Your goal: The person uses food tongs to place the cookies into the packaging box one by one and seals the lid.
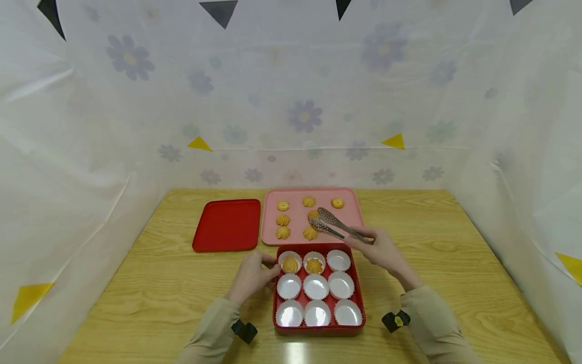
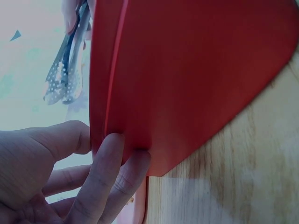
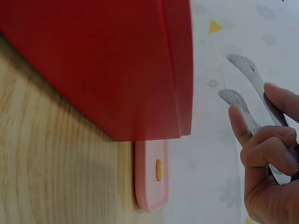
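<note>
My right hand (image 1: pixel 379 250) holds metal tongs (image 1: pixel 338 225) with perforated ends, their arms spread apart above the pink tray (image 1: pixel 297 197). A cookie (image 1: pixel 313 214) on the tray lies partly behind the tong tips; nothing visible is caught between them. Below sits a red box (image 1: pixel 318 331) with rows of white paper cups (image 1: pixel 316 286). Two cups in its far row hold cookies, a swirled one (image 1: pixel 290 265) at the left and another (image 1: pixel 313 266) in the middle. My left hand (image 1: pixel 254 275) grips the box's far left wall, with fingertips (image 2: pixel 135 161) against the outer side.
A flat red lid or tray (image 1: pixel 227 225) lies left of the pink tray. Several more cookies (image 1: pixel 283 220) are spread over the pink tray. Wooden table (image 1: pixel 182 303) surrounds everything, with a flower-patterned white sheet (image 1: pixel 304 151) behind it.
</note>
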### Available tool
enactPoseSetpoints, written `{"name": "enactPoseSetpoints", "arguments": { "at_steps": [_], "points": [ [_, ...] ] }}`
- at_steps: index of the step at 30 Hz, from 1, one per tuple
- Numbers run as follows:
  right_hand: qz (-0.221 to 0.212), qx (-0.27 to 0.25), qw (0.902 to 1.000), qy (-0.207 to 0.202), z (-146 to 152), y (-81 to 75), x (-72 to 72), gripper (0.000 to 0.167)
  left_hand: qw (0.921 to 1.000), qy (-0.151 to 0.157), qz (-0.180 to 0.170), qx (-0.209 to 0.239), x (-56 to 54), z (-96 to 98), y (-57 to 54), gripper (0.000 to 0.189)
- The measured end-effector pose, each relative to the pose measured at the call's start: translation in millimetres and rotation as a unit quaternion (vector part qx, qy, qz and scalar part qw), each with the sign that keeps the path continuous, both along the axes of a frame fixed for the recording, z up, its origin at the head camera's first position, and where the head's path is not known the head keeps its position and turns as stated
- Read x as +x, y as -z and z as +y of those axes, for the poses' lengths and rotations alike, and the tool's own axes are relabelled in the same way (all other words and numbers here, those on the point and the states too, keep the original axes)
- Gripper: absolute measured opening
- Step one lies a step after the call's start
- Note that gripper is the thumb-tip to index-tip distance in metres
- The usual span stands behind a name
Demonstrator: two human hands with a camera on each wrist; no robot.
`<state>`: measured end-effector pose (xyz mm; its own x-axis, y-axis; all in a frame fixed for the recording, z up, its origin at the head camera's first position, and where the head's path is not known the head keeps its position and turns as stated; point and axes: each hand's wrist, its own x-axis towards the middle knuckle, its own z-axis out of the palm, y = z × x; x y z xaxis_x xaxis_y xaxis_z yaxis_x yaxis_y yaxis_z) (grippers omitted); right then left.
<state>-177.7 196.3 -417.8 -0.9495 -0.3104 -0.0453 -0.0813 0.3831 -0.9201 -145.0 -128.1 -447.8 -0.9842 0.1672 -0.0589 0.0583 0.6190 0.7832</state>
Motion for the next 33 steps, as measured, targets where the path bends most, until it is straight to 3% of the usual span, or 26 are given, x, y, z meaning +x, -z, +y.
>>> {"name": "enactPoseSetpoints", "arguments": {
  "at_steps": [7,18,28,33],
  "points": [
    [0.000,-0.029,0.9981,0.054,0.8,6.0,-2.5,0.055,1.0000,0.001,0.006,0.002,-0.4,-0.1,1.1,0.014],
    [0.024,0.001,0.9908,0.133,3.1,16.8,-13.2,0.060,1.0000,-0.001,0.007,-0.001,0.2,0.0,-0.3,0.014],
    [0.085,0.090,0.9795,0.159,4.3,22.5,-30.6,0.051,0.9999,-0.002,0.012,-0.001,0.6,0.5,-0.3,0.012],
    [0.074,0.120,0.9767,0.162,3.9,23.9,-40.7,0.048,0.9998,-0.001,0.018,-0.002,0.1,0.8,1.0,0.010]
  ]
}}
